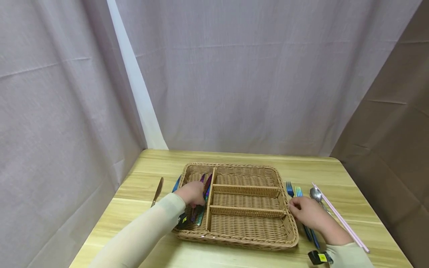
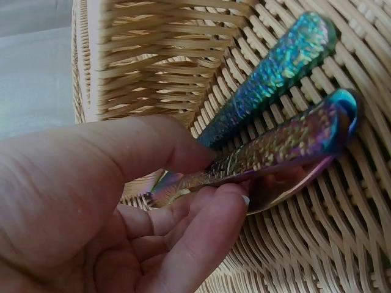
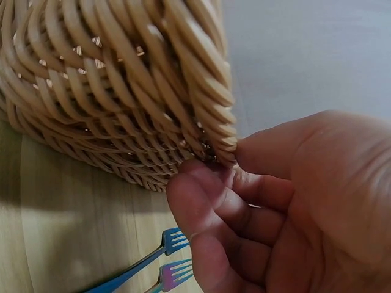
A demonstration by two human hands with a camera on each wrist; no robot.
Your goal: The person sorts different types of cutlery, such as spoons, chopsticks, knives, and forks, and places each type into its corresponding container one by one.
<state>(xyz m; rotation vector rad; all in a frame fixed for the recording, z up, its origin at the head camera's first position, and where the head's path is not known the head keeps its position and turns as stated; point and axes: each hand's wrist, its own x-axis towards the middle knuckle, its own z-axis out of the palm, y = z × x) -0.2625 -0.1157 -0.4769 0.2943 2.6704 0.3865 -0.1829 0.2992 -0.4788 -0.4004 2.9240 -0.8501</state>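
A wicker basket point(image 1: 248, 242) with dividers stands on the table. My left hand point(image 1: 192, 193) reaches into its long left compartment. There, thumb and fingers pinch the textured handle of a purple-gold iridescent knife point(image 2: 281, 143). A teal-green knife point(image 2: 275, 76) with a similar handle lies beside it on the woven bottom. The purple blades point toward the far end of the compartment, partly hidden by the hand in the head view. My right hand point(image 1: 308, 212) holds the basket's right rim point(image 3: 211, 91), thumb on top and fingertips beneath the edge.
Right of the basket lie a blue fork point(image 1: 289, 188), a rainbow fork point(image 1: 298, 191), a silver spoon point(image 1: 315, 194) and pink chopsticks point(image 1: 342, 219). To its left is another knife point(image 1: 157, 191), and a blue utensil point(image 1: 176, 183) by the left rim. Curtains surround the table point(image 1: 234, 155).
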